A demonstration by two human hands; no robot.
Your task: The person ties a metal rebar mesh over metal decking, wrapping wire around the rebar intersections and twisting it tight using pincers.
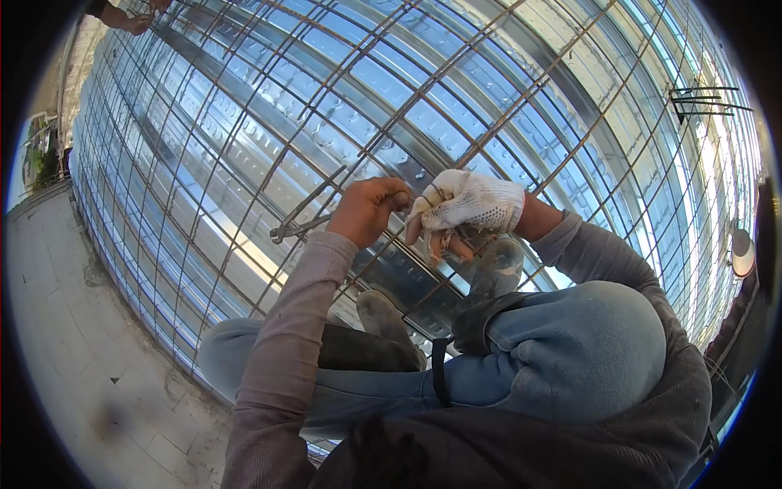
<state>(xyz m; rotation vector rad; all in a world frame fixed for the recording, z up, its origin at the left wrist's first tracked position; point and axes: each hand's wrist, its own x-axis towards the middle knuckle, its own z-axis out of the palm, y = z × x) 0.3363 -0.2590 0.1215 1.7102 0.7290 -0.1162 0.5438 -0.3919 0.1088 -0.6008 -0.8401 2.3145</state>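
My left hand (pixel 366 210) is bare, its fingers curled in, close to the right hand over the rebar mesh (pixel 281 147). Pliers or nippers (pixel 305 208) with long handles lie at its left side, partly hidden behind it; whether the palm holds them does not show. My right hand (pixel 466 205) wears a torn white dotted glove with bare fingertips. Its thumb and fingers are pinched around something too small to make out, maybe thin wire. Both hands are above the corrugated metal decking (pixel 326 106), between my bent knees.
At the upper left, another person's hands (pixel 138 20) are near the mesh. Several short rods (pixel 709 102) stick out at the upper right. A paved concrete surface (pixel 90 326) runs along the left, past the decking's edge. My boots (pixel 383 322) stand on the mesh.
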